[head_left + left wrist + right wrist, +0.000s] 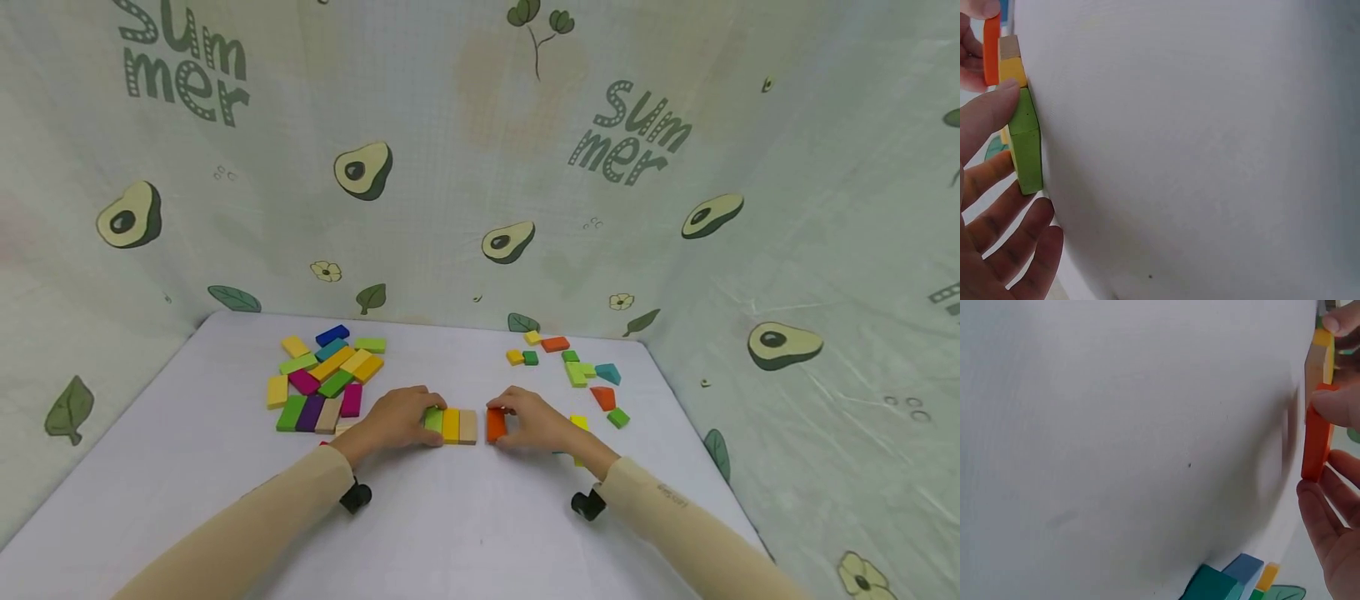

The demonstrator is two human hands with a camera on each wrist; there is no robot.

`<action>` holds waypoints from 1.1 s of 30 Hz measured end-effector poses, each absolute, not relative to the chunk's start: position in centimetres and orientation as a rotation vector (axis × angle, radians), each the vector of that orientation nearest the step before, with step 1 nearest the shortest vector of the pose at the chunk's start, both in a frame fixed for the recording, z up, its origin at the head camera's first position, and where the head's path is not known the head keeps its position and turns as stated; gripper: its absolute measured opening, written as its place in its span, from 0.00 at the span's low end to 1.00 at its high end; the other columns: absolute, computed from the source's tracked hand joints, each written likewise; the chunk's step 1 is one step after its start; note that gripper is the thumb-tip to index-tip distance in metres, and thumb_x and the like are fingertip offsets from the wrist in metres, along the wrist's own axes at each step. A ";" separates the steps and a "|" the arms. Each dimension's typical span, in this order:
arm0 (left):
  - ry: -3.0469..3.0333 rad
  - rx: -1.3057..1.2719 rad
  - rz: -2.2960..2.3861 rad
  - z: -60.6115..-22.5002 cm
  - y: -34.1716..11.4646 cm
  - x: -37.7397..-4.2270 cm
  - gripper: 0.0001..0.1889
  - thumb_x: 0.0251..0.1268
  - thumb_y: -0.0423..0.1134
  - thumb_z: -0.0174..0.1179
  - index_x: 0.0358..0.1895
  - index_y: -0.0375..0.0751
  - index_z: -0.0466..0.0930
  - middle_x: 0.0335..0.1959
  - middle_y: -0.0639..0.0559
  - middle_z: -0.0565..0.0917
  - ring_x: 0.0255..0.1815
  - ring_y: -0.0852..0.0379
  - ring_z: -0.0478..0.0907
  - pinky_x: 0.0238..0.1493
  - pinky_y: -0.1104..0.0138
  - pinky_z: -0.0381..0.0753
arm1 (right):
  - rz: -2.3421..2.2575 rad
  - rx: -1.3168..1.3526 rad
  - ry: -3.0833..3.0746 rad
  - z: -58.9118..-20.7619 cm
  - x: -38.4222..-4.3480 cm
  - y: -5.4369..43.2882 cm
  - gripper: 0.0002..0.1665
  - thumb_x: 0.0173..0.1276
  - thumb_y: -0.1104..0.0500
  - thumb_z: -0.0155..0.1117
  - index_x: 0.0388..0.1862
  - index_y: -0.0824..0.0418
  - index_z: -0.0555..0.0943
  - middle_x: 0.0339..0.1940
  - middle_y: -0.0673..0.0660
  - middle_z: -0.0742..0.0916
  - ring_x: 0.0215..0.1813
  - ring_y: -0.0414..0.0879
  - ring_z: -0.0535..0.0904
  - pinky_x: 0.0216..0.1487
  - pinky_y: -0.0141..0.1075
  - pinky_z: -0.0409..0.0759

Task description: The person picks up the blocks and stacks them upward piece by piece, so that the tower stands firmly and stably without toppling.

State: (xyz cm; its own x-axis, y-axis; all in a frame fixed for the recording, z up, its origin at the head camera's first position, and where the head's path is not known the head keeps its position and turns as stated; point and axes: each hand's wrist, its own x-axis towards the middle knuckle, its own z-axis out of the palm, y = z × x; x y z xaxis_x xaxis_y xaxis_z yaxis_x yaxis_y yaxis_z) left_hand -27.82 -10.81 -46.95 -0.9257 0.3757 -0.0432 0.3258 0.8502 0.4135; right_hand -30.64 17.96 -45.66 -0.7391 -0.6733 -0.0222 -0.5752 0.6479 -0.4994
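In the head view, a light green block [433, 422], a yellow block [451, 427] and a tan block [467, 427] stand side by side in a short row on the table. My left hand [392, 421] pinches the light green block at the row's left end, thumb on the near side and fingers on the far side. To the right, past a small gap from the tan block, an orange block [496, 426] is held between the thumb and fingers of my right hand [538, 423]. The right wrist view shows this orange block [1317, 440] upright, thumb against it.
A pile of coloured blocks [336, 383] lies at the left, partly behind my left forearm. Smaller pieces, among them an orange wedge [603, 398] and a teal piece [608, 373], are scattered at the right. A printed cloth [435, 275] hangs behind the white table [465, 533].
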 end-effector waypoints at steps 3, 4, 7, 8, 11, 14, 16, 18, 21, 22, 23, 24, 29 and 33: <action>2.903 0.555 0.621 -47.0 -10.8 -27.9 0.28 0.57 0.53 0.81 0.62 0.55 0.86 0.49 0.55 0.84 0.48 0.54 0.78 0.59 0.52 0.83 | -0.689 -1.035 2.650 -45.8 -30.5 17.5 0.33 0.67 0.58 0.79 0.69 0.63 0.81 0.58 0.55 0.83 0.57 0.48 0.79 0.64 0.45 0.84; 2.903 0.555 0.624 -47.0 -10.8 -27.9 0.28 0.57 0.53 0.81 0.62 0.55 0.86 0.50 0.54 0.84 0.48 0.54 0.78 0.59 0.52 0.83 | -0.688 -1.040 2.651 -45.8 -30.4 17.3 0.33 0.67 0.58 0.79 0.69 0.63 0.81 0.58 0.55 0.84 0.56 0.48 0.79 0.63 0.45 0.84; 2.903 0.557 0.630 -47.1 -10.8 -27.9 0.28 0.57 0.53 0.81 0.62 0.55 0.86 0.49 0.54 0.84 0.48 0.54 0.78 0.59 0.52 0.83 | -0.679 -1.038 2.660 -46.0 -30.4 17.0 0.33 0.67 0.58 0.79 0.69 0.63 0.81 0.57 0.55 0.84 0.56 0.47 0.79 0.63 0.43 0.84; 2.902 0.555 0.632 -47.1 -10.9 -27.9 0.28 0.57 0.53 0.81 0.62 0.55 0.86 0.49 0.55 0.83 0.48 0.54 0.78 0.59 0.52 0.83 | -0.677 -1.034 2.660 -46.1 -30.4 16.9 0.33 0.67 0.58 0.79 0.69 0.63 0.81 0.57 0.54 0.83 0.55 0.47 0.79 0.63 0.43 0.84; 2.902 0.548 0.629 -47.2 -10.9 -28.0 0.28 0.57 0.54 0.81 0.61 0.56 0.86 0.49 0.56 0.83 0.48 0.55 0.78 0.59 0.53 0.83 | -0.694 -1.025 2.646 -46.3 -30.4 16.7 0.32 0.67 0.58 0.79 0.69 0.62 0.81 0.57 0.54 0.83 0.56 0.47 0.78 0.63 0.44 0.84; 2.908 0.545 0.619 -47.3 -10.9 -28.0 0.28 0.57 0.54 0.81 0.61 0.57 0.87 0.48 0.57 0.83 0.47 0.56 0.77 0.58 0.54 0.83 | -0.706 -1.023 2.631 -46.3 -30.4 16.5 0.32 0.67 0.58 0.79 0.69 0.62 0.81 0.57 0.55 0.83 0.56 0.48 0.79 0.64 0.45 0.83; 2.912 0.548 0.614 -47.3 -10.9 -28.0 0.28 0.57 0.55 0.81 0.61 0.57 0.87 0.47 0.57 0.83 0.47 0.56 0.77 0.58 0.54 0.83 | -0.707 -1.025 2.628 -46.2 -30.3 16.4 0.32 0.67 0.58 0.79 0.69 0.61 0.81 0.58 0.55 0.83 0.56 0.49 0.79 0.64 0.46 0.83; 2.914 0.553 0.614 -47.2 -10.9 -28.0 0.28 0.57 0.54 0.81 0.61 0.56 0.87 0.47 0.57 0.83 0.46 0.56 0.77 0.58 0.54 0.83 | -0.699 -1.026 2.631 -46.2 -30.4 16.3 0.32 0.67 0.58 0.79 0.69 0.60 0.81 0.58 0.54 0.83 0.56 0.49 0.79 0.64 0.46 0.83; 2.916 0.557 0.610 -47.1 -10.9 -28.0 0.28 0.56 0.54 0.81 0.61 0.56 0.87 0.47 0.57 0.83 0.46 0.56 0.78 0.57 0.54 0.83 | -0.681 -1.033 2.636 -46.3 -30.5 16.2 0.32 0.67 0.57 0.79 0.69 0.59 0.81 0.58 0.53 0.83 0.56 0.47 0.78 0.65 0.44 0.82; 2.917 0.557 0.608 -47.1 -10.8 -28.0 0.28 0.56 0.54 0.81 0.61 0.55 0.87 0.47 0.57 0.83 0.47 0.56 0.78 0.57 0.54 0.83 | -0.677 -1.033 2.639 -46.3 -30.5 16.2 0.32 0.67 0.57 0.79 0.69 0.59 0.81 0.58 0.53 0.83 0.56 0.47 0.78 0.65 0.44 0.82; 2.918 0.557 0.608 -47.1 -10.8 -28.0 0.28 0.56 0.54 0.81 0.61 0.56 0.87 0.47 0.57 0.83 0.47 0.56 0.78 0.58 0.54 0.83 | -0.674 -1.031 2.640 -46.3 -30.5 16.2 0.32 0.67 0.57 0.79 0.69 0.58 0.81 0.58 0.53 0.83 0.56 0.46 0.78 0.65 0.43 0.82; 2.918 0.557 0.609 -47.1 -10.8 -28.0 0.28 0.56 0.54 0.81 0.61 0.56 0.87 0.47 0.57 0.83 0.47 0.56 0.78 0.57 0.54 0.83 | -0.673 -1.028 2.643 -46.3 -30.5 16.1 0.32 0.67 0.57 0.79 0.69 0.58 0.81 0.58 0.53 0.83 0.56 0.46 0.78 0.65 0.43 0.82; 2.918 0.550 0.617 -47.1 -10.7 -28.1 0.28 0.56 0.54 0.81 0.61 0.57 0.87 0.48 0.57 0.83 0.48 0.56 0.78 0.59 0.54 0.83 | -0.685 -1.013 2.648 -46.1 -30.4 15.9 0.31 0.68 0.54 0.79 0.68 0.59 0.82 0.56 0.53 0.84 0.55 0.47 0.78 0.64 0.42 0.82; 2.916 0.546 0.614 -47.1 -10.7 -28.0 0.28 0.57 0.54 0.81 0.61 0.56 0.87 0.49 0.56 0.84 0.49 0.55 0.79 0.60 0.53 0.83 | -0.683 -1.007 2.648 -46.2 -30.5 15.6 0.30 0.68 0.52 0.79 0.67 0.59 0.83 0.55 0.53 0.84 0.54 0.46 0.78 0.63 0.42 0.82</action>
State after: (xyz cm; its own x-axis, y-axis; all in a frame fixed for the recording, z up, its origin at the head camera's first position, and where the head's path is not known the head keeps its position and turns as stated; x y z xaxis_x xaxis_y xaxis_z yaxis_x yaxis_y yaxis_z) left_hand -28.02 -10.74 -47.06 -0.9289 0.3687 -0.0345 0.3235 0.8533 0.4090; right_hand -30.52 15.61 -46.16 -0.7382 -0.6730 -0.0450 -0.5673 0.6555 -0.4985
